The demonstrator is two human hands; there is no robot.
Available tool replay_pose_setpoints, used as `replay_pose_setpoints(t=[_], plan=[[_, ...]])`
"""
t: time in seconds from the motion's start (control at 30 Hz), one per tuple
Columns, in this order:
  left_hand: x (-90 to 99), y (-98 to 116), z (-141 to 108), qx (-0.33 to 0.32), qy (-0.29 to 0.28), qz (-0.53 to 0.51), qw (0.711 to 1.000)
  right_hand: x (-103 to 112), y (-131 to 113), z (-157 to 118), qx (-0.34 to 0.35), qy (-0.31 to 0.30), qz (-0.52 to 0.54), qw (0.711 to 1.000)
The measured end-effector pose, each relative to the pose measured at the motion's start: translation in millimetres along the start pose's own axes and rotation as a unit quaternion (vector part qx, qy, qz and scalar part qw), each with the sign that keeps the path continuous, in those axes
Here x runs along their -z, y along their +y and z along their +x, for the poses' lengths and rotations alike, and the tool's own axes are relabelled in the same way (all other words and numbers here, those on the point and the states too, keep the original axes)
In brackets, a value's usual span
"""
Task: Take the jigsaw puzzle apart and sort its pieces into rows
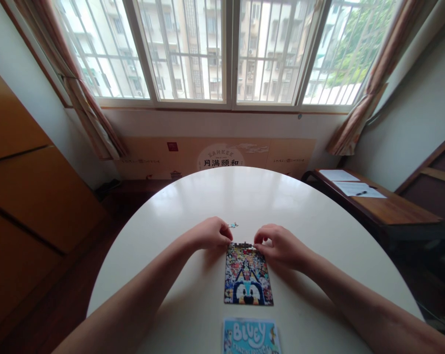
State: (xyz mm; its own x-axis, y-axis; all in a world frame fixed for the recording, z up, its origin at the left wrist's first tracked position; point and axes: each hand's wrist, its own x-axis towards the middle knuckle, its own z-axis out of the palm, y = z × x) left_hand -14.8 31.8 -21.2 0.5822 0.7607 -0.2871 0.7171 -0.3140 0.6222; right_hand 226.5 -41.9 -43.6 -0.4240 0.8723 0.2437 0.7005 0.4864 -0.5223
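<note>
A jigsaw puzzle (246,275) with a blue cartoon dog's head among many small figures lies flat on the white round table (163,290). Along its far edge, a dark strip of joined puzzle pieces (242,245) is tilted up, seen nearly edge-on. My left hand (217,233) pinches the strip's left end, and my right hand (276,245) pinches its right end. Whether the strip touches the puzzle I cannot tell. Just beyond my left fingertips sits a small light-blue and white loose puzzle piece or pieces (234,225).
A blue printed card or box lid (250,337) reading "Bluey" lies at the table's near edge. Right of the table stands a wooden bench (399,206) with papers (358,189) and a pen. Barred windows (230,54) and a long printed cardboard panel (149,147) are beyond.
</note>
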Motion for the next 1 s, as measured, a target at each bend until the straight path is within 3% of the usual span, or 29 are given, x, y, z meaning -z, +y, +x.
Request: replay_pose_setpoints(t=[0.3, 0.57, 0.83, 1.0], plan=[[4.5, 8.9, -5.9, 0.021, 0.000, -0.005, 1.000, 1.5, 3.1, -1.1, 0.016, -0.008, -0.009, 1.000], [13.5, -0.4, -3.1, 0.025, 0.025, -0.023, 0.999, 1.2, 3.7, -2.4, 0.017, -0.012, -0.021, 1.000], [26.9, -9.7, -3.7, 0.066, 0.152, 0.026, 0.986, 1.1, 3.8, -2.6, 0.012, -0.009, -0.015, 1.000], [28.1, -19.6, 0.4, 0.073, 0.181, 0.054, 0.979, 2.0, 2.5, -2.1, 0.011, -0.005, -0.013, 1.000]])
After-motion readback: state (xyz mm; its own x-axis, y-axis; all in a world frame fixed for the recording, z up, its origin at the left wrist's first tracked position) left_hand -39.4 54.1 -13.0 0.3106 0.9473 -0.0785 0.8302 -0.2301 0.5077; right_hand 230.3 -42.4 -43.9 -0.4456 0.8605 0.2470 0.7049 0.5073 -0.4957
